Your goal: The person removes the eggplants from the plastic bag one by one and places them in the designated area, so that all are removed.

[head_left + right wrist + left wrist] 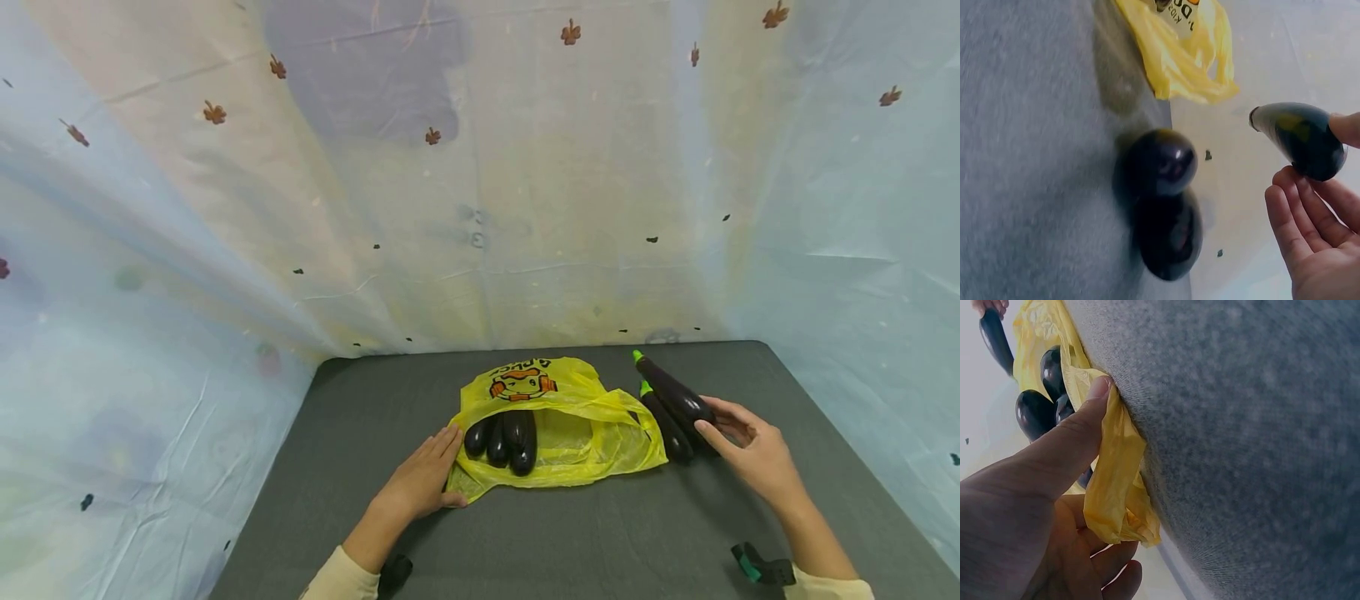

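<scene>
Head view shows a yellow plastic bag on its side at the lower centre of the frame, its mouth gaping toward the bottom edge. Three bagged eggplants rest side by side in its left part. The left hand has the bag's left end between thumb and half-bent fingers, probably to steady the thin film and hold the mouth wide; how firmly it presses, I cannot tell.

At the lower right, the right hand pinches the held eggplant by its blunt end, thumb opposite fingertips, spread just to the fruit's width. Its green stem end points up and left; gripping the far end likely leaves the rest free of the hand. The right wrist view shows it raised apart from two loose eggplants lying together on the grey tabletop.

The bag's slack right-hand loop droops beside the loose pair, between the held eggplant and the mouth, so it partly blocks that side. A leaf-patterned sheet fills the upper frame.
</scene>
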Demonstrator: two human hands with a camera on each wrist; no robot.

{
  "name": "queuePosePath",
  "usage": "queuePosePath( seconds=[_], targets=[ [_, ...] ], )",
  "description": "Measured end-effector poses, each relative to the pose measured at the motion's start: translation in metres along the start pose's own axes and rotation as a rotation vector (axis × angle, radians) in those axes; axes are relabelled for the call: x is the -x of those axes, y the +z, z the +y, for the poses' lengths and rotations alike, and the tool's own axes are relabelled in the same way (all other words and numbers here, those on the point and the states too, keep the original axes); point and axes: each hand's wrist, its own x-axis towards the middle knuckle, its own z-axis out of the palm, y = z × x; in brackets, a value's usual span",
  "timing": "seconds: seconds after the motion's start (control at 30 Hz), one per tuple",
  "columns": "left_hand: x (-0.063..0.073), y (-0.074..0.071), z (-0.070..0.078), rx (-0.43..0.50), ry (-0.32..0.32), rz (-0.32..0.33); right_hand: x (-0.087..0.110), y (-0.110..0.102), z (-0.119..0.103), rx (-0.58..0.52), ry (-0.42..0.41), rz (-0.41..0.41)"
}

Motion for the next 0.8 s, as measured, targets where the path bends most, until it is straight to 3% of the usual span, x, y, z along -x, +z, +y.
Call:
queuePosePath(
  seconds=[0.23, 0.8],
  targets=[
    [-0.001, 0.0, -0.001, -0.008, -0.002, -0.004, -0.003, -0.008, 0.016, 0.047, 0.035, 0.048],
    [0.002, -0.002, 0.001, 0.003, 0.003, 0.006, -0.007, -0.021, 0.045, 0.133, 0.118, 0.007]
  ],
)
